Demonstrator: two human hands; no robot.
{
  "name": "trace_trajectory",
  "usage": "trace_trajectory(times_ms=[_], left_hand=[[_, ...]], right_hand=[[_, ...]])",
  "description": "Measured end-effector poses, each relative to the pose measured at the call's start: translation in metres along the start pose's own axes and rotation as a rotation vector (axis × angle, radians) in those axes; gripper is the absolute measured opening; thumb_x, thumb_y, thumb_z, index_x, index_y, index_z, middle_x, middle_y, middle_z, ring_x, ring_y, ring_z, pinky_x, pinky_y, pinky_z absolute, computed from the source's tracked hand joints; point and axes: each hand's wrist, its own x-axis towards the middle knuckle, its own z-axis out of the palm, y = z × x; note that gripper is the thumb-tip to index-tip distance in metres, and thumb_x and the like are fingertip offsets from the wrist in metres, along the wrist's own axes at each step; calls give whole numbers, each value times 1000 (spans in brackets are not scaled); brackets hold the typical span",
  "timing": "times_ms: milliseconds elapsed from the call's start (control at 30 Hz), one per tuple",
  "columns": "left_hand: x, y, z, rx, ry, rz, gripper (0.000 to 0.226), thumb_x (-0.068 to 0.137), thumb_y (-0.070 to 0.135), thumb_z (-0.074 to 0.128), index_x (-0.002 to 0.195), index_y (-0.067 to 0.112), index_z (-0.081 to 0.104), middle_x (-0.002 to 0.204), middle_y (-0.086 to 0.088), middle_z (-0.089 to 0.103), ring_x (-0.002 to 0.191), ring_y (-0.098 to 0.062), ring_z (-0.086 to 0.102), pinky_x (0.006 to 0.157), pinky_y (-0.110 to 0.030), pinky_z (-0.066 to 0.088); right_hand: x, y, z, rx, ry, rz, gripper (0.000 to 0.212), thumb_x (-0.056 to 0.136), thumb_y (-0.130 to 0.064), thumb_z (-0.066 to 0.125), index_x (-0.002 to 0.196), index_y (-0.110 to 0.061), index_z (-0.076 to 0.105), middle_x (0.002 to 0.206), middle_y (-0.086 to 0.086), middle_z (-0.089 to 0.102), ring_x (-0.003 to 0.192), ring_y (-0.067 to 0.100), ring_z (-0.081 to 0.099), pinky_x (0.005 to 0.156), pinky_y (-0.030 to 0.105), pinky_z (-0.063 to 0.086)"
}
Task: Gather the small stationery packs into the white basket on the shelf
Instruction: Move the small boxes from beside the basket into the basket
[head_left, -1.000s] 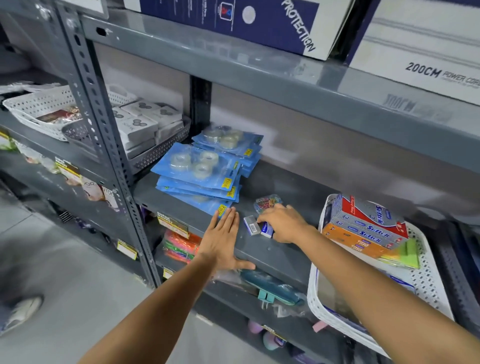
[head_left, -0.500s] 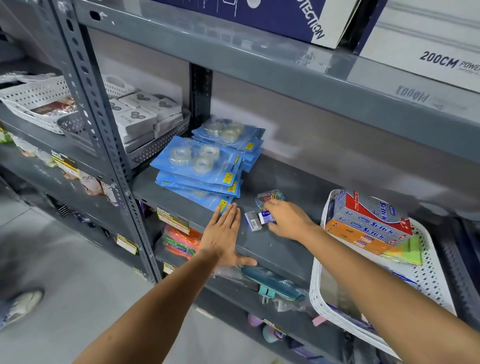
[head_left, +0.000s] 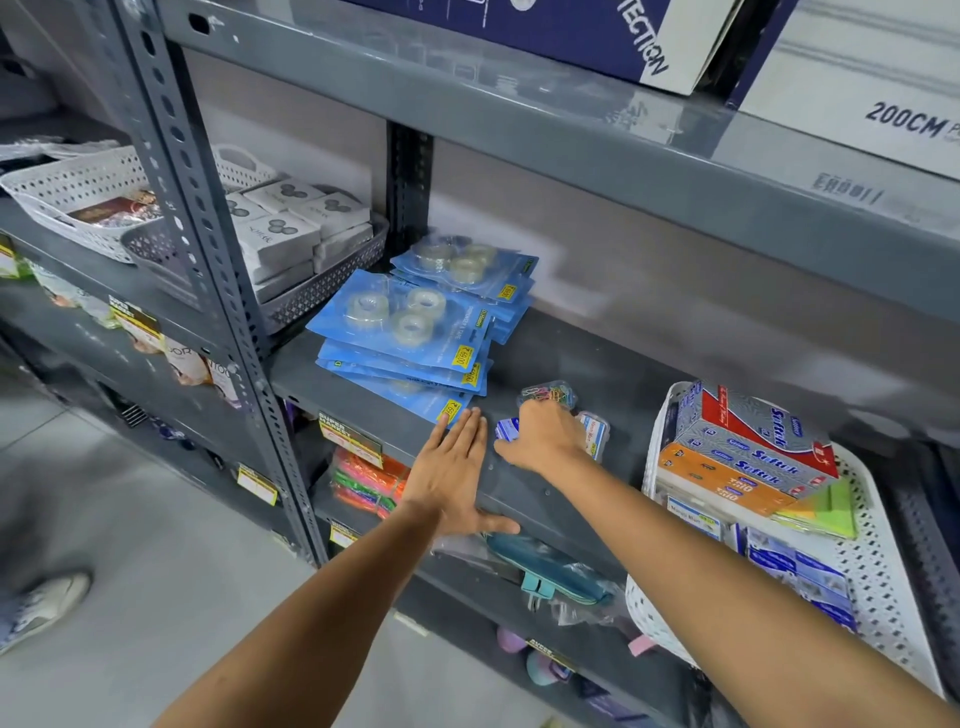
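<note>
While left hand (head_left: 457, 467) lies flat, right fingers (head_left: 506, 446) seemingly clutch small packs (head_left: 506, 429) near basket (head_left: 883, 561).

Matt grey painted metal shelf (head_left: 524, 483) under the left fingers (head_left: 470, 426); glossy clear plastic packs (head_left: 545, 395) beyond the right fingers (head_left: 506, 446); perforated white plastic basket (head_left: 883, 561) rightward

A small blue-and-white pack (head_left: 506, 429) lies on the grey shelf (head_left: 613, 364) under the fingertips of the right hand (head_left: 545, 436). A clear pack of coloured paper clips (head_left: 545, 395) sits just beyond that hand, and another small white pack (head_left: 595, 434) touches its right side. The white basket (head_left: 883, 561) stands further right, holding boxes and packs.
</note>
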Motion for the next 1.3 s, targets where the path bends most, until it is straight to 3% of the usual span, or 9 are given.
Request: trace_trajectory(times_ms=[267,400,533,700,800,900,1033,1167,1300], left_hand=[[0,-1,0,-2,-8,2,139,55,100,19,149,3,-12,159,-14,-13,147,-25,-16,120,-47,-3],[-1,0,-2,7,-10,-4,140,53,101,16,150,2,-10,160,-13,-11,147,-24,-17,120,-47,-6],[-1,1,-3,4,-12,-24,142,49,101,8,149,2,-8,160,-13,-10,147,-24,-16,120,-47,-9],[-7,10,-4,14,42,-25,138,57,99,21,147,0,-10,158,-18,-12,147,-28,-16,120,-50,-6],[-8,9,-3,26,83,-15,138,58,98,26,148,-5,7,158,-24,0,148,-33,-4,120,-52,0],[-7,19,-1,70,98,75,137,58,96,33,146,-10,21,156,-28,12,147,-36,6,118,-54,1],[4,67,-2,75,97,236,138,56,96,35,147,-7,19,157,-24,14,148,-32,2,118,-56,0],[17,113,-3,54,101,341,137,57,97,32,149,-4,18,159,-20,11,148,-29,0,117,-54,-7],[31,135,2,95,102,372,131,57,89,39,151,1,11,160,-18,5,148,-28,-9,117,-49,-16]], right_hand=[[2,-1,-3,77,-73,69,35,71,-34,75,68,-15,46,78,3,53,74,24,52,61,29,41],[-3,1,-3,136,-90,79,38,66,-33,76,57,-15,43,62,1,47,69,24,55,52,27,38],[-15,6,-7,202,-78,69,43,65,-32,75,53,-16,36,65,3,48,66,24,50,43,25,26],[-36,20,-27,285,-36,94,47,67,-31,74,51,-15,32,55,0,35,65,23,46,41,26,20],[-46,29,-38,329,-32,121,42,67,-32,75,52,-15,39,58,1,43,64,23,48,41,24,25],[-56,42,-49,376,-21,130,29,65,-34,77,67,-10,59,74,6,61,72,26,61,49,25,37],[-80,77,-62,367,54,176,25,64,-35,75,76,-14,67,83,5,69,79,25,64,54,26,40],[-107,120,-70,322,77,234,22,66,-35,75,68,-16,64,68,1,60,70,22,58,47,23,33],[-135,166,-73,201,77,295,26,66,-34,72,71,-9,65,73,5,67,73,26,63,56,28,48]])
